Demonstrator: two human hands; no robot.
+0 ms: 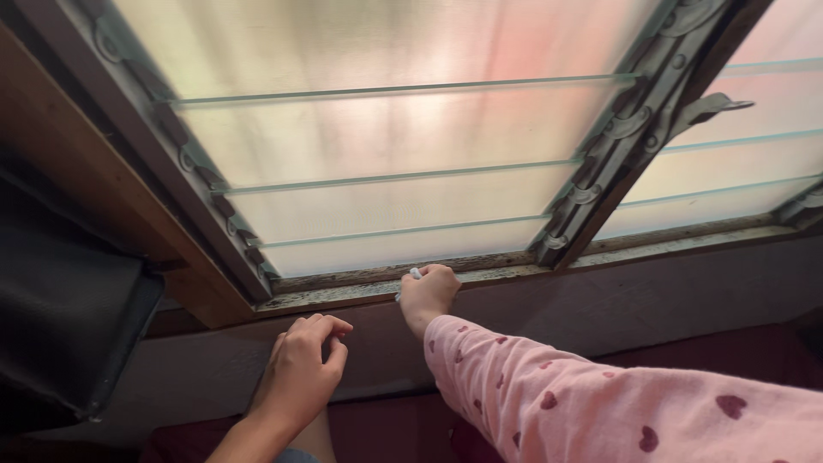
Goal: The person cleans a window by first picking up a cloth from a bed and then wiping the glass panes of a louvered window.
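The left hand (302, 370) hangs low against the grey wall below the window, fingers curled loosely inward, holding nothing that shows. To its right, the right hand (428, 294) — in a pink sleeve with dark red hearts (600, 403) — is clenched around a small pale object (414, 274), only its tip showing above the knuckles, pressed to the grimy, dark-speckled window sill (343, 291). Above the sill run frosted glass louvre slats (386, 197) in a grey metal frame (600, 163) — a lever handle (711, 107) juts out further right.
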